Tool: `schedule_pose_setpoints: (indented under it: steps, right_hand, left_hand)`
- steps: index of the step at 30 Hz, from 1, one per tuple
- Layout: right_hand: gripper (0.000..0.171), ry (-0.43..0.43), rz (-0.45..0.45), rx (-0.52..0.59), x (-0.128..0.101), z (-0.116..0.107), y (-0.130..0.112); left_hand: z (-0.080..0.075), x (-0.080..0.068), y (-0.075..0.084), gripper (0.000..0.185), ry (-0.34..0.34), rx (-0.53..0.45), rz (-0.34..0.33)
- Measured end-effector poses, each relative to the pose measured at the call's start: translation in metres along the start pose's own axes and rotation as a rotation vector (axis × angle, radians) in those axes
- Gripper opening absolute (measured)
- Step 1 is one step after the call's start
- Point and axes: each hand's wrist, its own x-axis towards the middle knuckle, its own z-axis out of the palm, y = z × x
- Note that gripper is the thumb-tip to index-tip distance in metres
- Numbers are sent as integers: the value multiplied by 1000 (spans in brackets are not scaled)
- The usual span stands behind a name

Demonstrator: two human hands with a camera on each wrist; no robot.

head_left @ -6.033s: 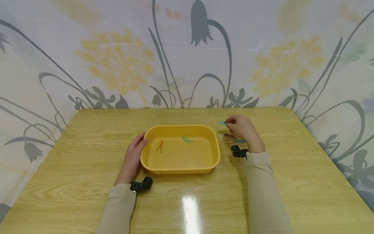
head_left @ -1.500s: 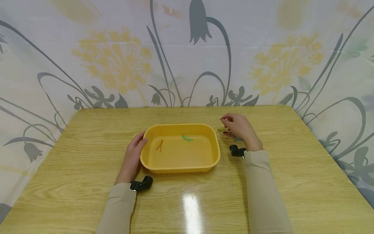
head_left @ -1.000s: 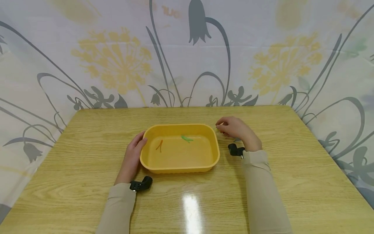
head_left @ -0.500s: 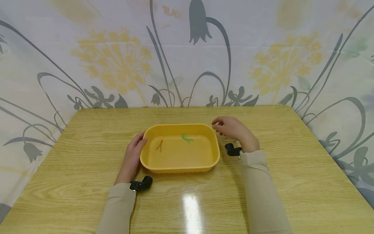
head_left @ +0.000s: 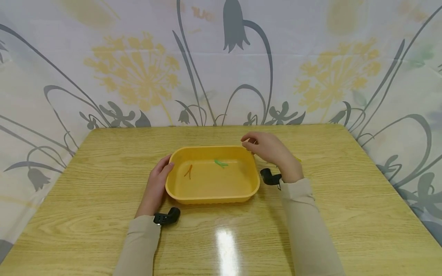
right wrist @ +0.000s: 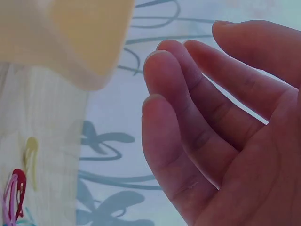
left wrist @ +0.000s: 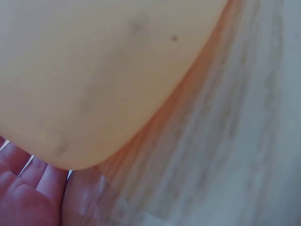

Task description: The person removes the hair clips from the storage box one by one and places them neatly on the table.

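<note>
A yellow plastic tray (head_left: 212, 200) stands mid-table with an orange hair clip (head_left: 188, 172) and a green hair clip (head_left: 220, 163) inside. My left hand (head_left: 157, 184) grips its left end, thumb at the rim; in the left wrist view, the fingers lie along the outer wall. My right hand (head_left: 269, 147) is at the tray's back right corner. The right wrist view shows its fingers loosely bent, thumb apart, nothing between them. Beyond lie a yellow hair clip (right wrist: 31, 157), a dark red hair clip (right wrist: 19, 190) and a pink hair clip (right wrist: 8, 207), mostly hidden by my right hand in the head view.
The wooden table (head_left: 103, 172) reaches back to a flower-printed cloth (head_left: 207, 69). A small yellow piece (head_left: 299, 159) peeks out beside my right wrist. Each wrist wears a black camera, the right one (head_left: 270, 176) close to the tray's right side.
Six seconds ago my right hand pinched a light blue hair clip; that clip is out of sight now. The hand has moved left, from over the clips to the tray's corner. My left hand stays put.
</note>
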Motion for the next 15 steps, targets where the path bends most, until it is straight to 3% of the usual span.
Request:
schedule_pose_setpoints:
  steps: [9, 15]
  right_hand:
    - [29, 12, -79, 26, -1, 1, -13]
    - [32, -6, -54, 117, 4, 7, -15]
  left_hand:
    - [-1, 1, 1, 47, 16, 42, 3]
    - [0, 2, 0, 49, 6, 49, 7]
